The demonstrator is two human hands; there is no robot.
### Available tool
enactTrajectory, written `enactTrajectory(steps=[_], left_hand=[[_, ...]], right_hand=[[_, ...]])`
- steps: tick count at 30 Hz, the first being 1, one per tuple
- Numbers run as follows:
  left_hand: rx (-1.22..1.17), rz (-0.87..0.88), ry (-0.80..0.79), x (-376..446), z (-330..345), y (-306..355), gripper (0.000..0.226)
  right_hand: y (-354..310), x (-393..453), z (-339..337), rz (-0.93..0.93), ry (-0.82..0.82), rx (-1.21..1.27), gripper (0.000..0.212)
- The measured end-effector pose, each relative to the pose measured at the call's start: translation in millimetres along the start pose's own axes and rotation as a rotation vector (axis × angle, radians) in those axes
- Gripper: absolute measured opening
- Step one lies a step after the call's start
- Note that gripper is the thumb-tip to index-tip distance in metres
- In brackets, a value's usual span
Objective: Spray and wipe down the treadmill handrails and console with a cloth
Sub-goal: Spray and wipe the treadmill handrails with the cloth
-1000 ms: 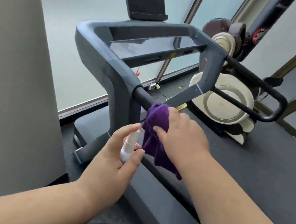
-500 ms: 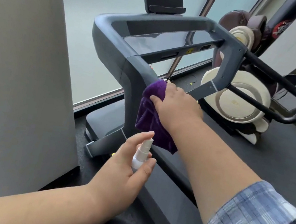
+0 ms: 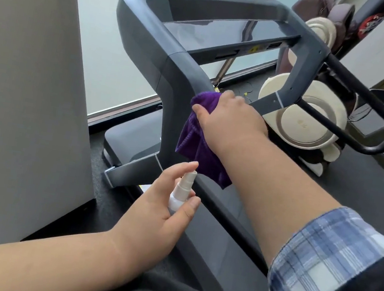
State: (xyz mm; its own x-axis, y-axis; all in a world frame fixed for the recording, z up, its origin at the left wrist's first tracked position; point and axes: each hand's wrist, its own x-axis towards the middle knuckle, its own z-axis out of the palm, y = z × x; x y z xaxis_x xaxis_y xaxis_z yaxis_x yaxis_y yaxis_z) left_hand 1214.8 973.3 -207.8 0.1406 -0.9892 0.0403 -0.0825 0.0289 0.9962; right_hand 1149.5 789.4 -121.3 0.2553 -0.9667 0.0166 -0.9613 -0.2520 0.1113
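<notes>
Pressing cloth against treadmill upright, right hand.

We find no text that we can read. A small yellow sticker sits on the treadmill console edge, too small to make out. A faint mark on the cream disc stays blurred, as does the red-and-white emblem beyond.

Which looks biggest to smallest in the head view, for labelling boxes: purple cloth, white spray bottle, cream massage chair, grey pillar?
1. grey pillar, though it is nearest the camera, which inflates it.
2. cream massage chair, farther off and partly hidden.
3. purple cloth, under the right hand.
4. white spray bottle, mostly covered by the left hand.
</notes>
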Motion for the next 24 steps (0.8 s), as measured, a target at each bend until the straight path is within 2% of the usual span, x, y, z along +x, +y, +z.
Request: enactTrajectory(steps=[2, 7, 11, 19, 24], left_hand=[[0.01, 0.011, -0.027, -1.0, 4.8, -2.2, 0.054], [0.011, 0.05, -0.093, 5.5, 15.9, -0.1, 0.052], [-0.026, 0.074, -0.117, 8.0, 18.5, -2.9, 0.049], [-0.091, 0.073, -0.041, 10.9, -3.1, -7.1, 0.049], [-0.061, 0.078, -0.066, 4.4, -5.4, -4.1, 0.05]], right_hand=[[-2.2, 2.8, -0.7, -0.002, 0.006, 0.042, 0.076], [34.3, -20.7, 2.2, -0.042, -0.008, 0.089, 0.058], [56.8, -42.7, 9.4, -0.036, 0.043, 0.078, 0.053], [14.2, -20.5, 5.2, 0.002, 0.07, -0.045, 0.065], [-3.2, -9.0, 4.4, -0.034, 0.097, -0.034, 0.077]])
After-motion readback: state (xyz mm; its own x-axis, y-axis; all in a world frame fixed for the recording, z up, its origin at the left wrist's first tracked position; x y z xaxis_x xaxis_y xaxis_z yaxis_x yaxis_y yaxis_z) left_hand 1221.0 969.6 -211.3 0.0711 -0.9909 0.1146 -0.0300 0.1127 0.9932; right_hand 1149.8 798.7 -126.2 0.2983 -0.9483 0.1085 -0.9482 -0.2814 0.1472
